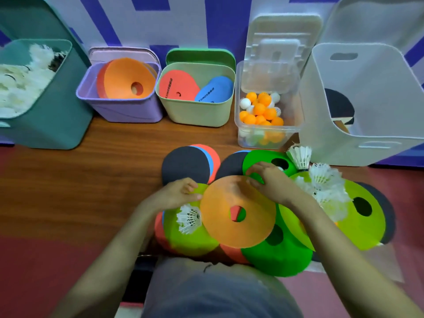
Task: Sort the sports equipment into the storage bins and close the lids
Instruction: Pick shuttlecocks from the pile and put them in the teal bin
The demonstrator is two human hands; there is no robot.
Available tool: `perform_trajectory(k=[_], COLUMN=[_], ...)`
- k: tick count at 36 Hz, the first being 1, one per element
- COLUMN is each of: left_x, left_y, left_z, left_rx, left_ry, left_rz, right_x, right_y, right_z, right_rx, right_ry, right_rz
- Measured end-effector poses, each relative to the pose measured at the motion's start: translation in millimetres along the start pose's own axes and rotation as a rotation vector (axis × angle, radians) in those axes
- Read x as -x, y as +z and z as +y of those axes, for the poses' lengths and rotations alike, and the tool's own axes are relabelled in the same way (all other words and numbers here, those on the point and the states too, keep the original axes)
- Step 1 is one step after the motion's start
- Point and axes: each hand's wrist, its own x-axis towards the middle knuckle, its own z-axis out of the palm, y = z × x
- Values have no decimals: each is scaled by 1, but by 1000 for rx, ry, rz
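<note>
An orange disc cone [231, 198] is tilted above a pile of green cones, flat round mats and shuttlecocks on the floor. My left hand [177, 193] pinches its left rim and my right hand [269, 180] grips its upper right rim. A white shuttlecock [189, 218] lies on a lime cone just below my left hand. More shuttlecocks [321, 180] lie on the lime cones at the right. A purple bin [121, 111] at the back holds orange cones.
Along the wall stand a teal bin [46, 125] of shuttlecocks, a pale green bin [195, 113] with red and blue mats, a clear box [268, 138] of ping-pong balls and a white bin [358, 143] holding a paddle. Their lids are open behind them.
</note>
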Motion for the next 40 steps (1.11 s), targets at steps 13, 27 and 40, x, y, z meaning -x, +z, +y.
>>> perform_trajectory(k=[13, 27, 40], left_x=[21, 35, -16], left_y=[-6, -19, 18], left_z=[-11, -4, 85], left_rx=[-31, -55, -8], left_ry=[53, 152, 241], left_rz=[-86, 219, 421], right_x=[-1, 0, 5], right_y=[11, 31, -1], right_z=[-1, -14, -1], right_rx=[-60, 111, 112], right_ry=[-44, 27, 65], right_rz=[31, -246, -3])
